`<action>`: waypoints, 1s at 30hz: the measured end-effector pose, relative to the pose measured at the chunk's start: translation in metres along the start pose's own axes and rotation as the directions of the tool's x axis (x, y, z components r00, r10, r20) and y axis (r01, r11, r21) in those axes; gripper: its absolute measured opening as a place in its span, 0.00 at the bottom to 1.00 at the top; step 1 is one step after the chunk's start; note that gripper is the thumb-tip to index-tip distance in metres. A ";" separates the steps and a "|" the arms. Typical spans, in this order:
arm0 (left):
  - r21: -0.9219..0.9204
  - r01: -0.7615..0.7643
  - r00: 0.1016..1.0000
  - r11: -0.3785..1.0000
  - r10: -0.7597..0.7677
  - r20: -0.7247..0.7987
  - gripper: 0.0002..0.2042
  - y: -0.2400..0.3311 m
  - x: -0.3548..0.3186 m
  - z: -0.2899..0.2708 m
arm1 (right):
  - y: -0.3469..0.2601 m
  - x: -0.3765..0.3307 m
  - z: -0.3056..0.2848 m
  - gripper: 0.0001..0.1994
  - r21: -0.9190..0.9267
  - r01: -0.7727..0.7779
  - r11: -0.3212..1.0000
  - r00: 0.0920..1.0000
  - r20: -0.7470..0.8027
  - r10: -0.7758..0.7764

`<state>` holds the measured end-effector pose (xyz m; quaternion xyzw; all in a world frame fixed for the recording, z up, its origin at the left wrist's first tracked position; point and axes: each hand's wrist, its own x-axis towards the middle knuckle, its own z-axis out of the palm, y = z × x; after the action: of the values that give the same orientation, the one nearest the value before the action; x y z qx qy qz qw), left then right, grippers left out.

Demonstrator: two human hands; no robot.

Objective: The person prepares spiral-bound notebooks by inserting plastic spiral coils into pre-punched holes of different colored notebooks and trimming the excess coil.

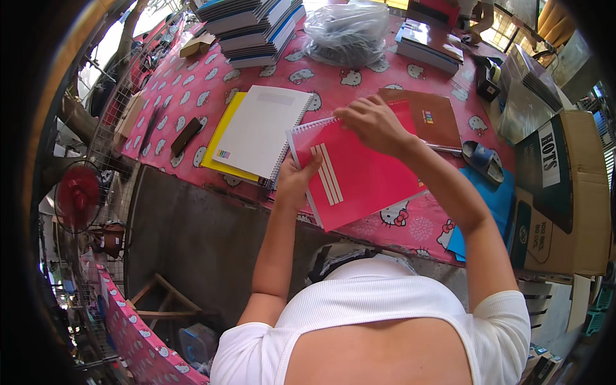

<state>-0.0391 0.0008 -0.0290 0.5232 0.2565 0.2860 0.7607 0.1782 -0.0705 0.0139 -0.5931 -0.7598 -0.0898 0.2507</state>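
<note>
Left hand (296,183) gripping the red notebook (375,176) by its left side, thumb on the cover; right hand (372,123) on its upper edge, fingers bunched at the coil (311,124), whether pinching it I can't tell. Notebook held tilted over the near side of the pink bench (305,77). To its left, white notebook (260,128) on a yellow one (221,167). Behind, rightward, brown notebook (441,122); far right, carton (587,186).

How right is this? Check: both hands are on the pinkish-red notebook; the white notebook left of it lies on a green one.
Not green: the head view shows the white notebook lying on a yellow notebook. The left hand and right hand are on the pinkish-red notebook, as stated.
</note>
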 end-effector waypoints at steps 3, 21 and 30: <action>0.113 -0.184 0.982 0.976 0.188 -0.027 0.19 0.000 -0.009 0.011 | -0.010 -0.028 -0.005 0.22 -0.003 -0.146 0.989 0.941 -0.309 0.138; 0.196 -0.296 0.928 0.935 0.232 0.292 0.15 -0.070 -0.040 -0.021 | -0.076 -0.263 0.054 0.22 0.698 -0.519 0.494 0.569 -0.150 0.809; 0.245 -0.700 0.710 0.671 0.691 0.138 0.09 0.032 0.002 0.048 | -0.044 -0.159 -0.023 0.16 0.724 -0.353 0.592 0.499 -0.390 0.774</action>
<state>-0.0100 -0.0197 0.0168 0.6878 0.0630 0.5059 0.5167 0.1701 -0.2286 -0.0371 -0.6408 -0.3502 0.0195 0.6829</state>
